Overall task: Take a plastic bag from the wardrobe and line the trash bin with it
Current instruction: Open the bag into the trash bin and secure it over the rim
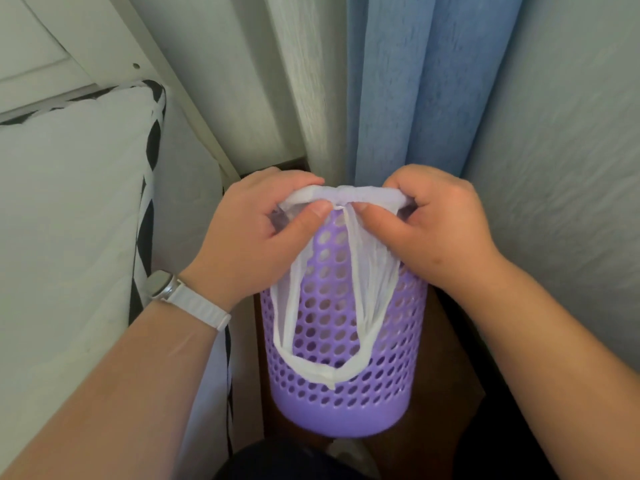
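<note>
Left hand point(256, 233) and right hand point(429, 230) pinch the plastic bag point(346, 195) (handles dangling) over the trash bin point(341, 410).

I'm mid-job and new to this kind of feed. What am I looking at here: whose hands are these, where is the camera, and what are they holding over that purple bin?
There is no machine here: these are a person's two bare hands, filmed by one wide-angle camera worn on their head, looking forward and down. The left hand, with a white-strapped wristwatch, and the right hand both pinch the thin white plastic bag where it is folded over the near rim of the purple perforated plastic trash bin. One loop handle of the bag hangs down the bin's outer wall. The bin stands on a dark floor, in a narrow gap between a white bed with black-patterned trim on the left and a blue curtain behind it.
</note>
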### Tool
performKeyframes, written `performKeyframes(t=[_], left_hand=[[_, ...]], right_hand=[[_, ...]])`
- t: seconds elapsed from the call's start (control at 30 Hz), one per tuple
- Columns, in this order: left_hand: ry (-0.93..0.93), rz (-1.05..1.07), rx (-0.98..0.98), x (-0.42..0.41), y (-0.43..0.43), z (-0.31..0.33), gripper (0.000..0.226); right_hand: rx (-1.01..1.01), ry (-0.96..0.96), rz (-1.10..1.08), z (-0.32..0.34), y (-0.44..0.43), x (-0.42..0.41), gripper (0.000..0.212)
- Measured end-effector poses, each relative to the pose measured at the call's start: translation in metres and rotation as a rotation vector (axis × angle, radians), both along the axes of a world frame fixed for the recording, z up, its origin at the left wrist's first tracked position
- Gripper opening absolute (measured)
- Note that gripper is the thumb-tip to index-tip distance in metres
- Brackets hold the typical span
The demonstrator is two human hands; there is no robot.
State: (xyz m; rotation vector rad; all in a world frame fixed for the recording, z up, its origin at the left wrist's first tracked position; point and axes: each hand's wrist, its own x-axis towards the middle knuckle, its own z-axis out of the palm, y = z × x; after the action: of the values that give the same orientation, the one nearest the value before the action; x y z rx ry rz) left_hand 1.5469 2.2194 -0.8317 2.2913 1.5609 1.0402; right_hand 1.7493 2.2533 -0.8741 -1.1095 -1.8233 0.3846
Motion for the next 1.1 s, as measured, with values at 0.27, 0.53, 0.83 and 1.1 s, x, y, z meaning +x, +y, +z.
performKeyframes(t=[0.27,0.53,0.83,1.1], left_hand=[[0.084,0.093,-0.05,-0.003,0.002,-0.005,0.042],[0.0,0.153,-0.065,-0.003,0.004,-0.005,0.038],[-0.029,0.037,-0.146,-0.003,0.001,-0.001,0.018],[0.22,-0.004,0.046,0.007,0.004,0.002,0.028]], right_hand=[[-0.065,-0.009,0.138,0.003,0.0,-0.003,0.034],[-0.079,-0.004,0.231,0.003,0.018,0.026,0.034],[-0.003,0.043,0.041,-0.005,0.01,0.009,0.033],[0.073,0.064,-0.075,-0.008,-0.002,-0.014,0.031]])
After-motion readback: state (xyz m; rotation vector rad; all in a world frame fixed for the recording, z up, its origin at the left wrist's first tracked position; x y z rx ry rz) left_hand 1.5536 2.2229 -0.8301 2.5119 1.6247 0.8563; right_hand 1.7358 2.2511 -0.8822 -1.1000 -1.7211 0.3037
